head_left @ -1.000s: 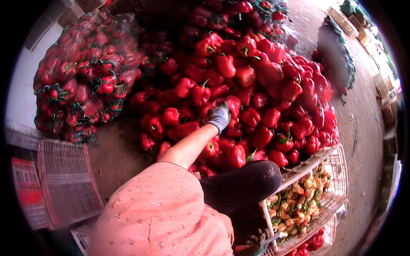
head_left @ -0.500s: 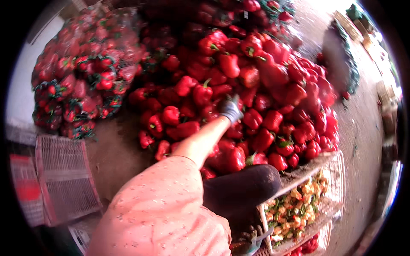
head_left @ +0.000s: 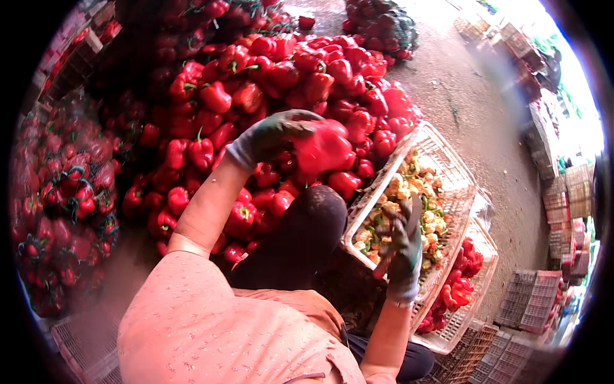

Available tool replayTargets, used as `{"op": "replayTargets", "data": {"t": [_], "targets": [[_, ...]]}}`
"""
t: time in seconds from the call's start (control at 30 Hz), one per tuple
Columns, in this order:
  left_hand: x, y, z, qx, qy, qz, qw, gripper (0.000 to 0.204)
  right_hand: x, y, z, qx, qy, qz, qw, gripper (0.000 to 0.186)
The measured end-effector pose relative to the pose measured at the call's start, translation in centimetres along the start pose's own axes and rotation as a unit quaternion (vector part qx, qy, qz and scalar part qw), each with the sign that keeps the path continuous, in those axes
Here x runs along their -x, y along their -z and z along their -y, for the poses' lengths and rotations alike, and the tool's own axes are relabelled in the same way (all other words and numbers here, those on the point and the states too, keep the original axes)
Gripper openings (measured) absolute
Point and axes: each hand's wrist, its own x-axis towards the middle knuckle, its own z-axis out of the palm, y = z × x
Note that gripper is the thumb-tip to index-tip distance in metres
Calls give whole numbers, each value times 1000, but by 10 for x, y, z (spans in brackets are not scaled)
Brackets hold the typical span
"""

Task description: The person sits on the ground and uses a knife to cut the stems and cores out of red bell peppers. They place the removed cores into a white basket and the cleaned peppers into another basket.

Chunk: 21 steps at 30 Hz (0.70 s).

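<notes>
My left hand (head_left: pixel 272 136), in a dark glove with a pale cuff, is closed on a red bell pepper (head_left: pixel 322 148), which is smeared by motion. It holds the pepper over the front of a large heap of red bell peppers (head_left: pixel 211 121). My right hand (head_left: pixel 403 253), gloved too, is raised over a white plastic crate (head_left: pixel 441 142) of pale pepper cores with green stems (head_left: pixel 400 187). Its fingers are bent round something narrow; a reddish end shows beside the palm, but I cannot make out what it is.
A lower white crate (head_left: pixel 489 246) holds red pepper pieces (head_left: pixel 459 285). Net sacks of peppers (head_left: pixel 64 211) stand at the left, with another net sack (head_left: pixel 384 29) at the back. Stacked crates (head_left: pixel 534 297) line the right side. My bent knee (head_left: pixel 323 208) is between heap and crates.
My left hand has come back from the heap with a red bell pepper. My right hand has come clearly into view over the crate of cores. The view has swung to the right.
</notes>
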Motion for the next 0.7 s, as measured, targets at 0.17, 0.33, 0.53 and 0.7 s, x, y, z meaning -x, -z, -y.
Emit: {"op": "replayTargets", "data": {"t": [0.17,0.33,0.53,0.7], "targets": [[-42,-124,-41,-197,-30,185,962,56,-25,5,39,-93,-39,61,993,73],[-34,-188,-26,-43,-27,127,991,74,4,25,17,-291,-44,-167,941,49],[-36,-219,62,6,-95,128,987,97,12,33,-6,-435,-62,-182,880,55],[-39,-226,67,37,-111,77,990,89,32,33,16,-292,-126,-148,937,42]]}}
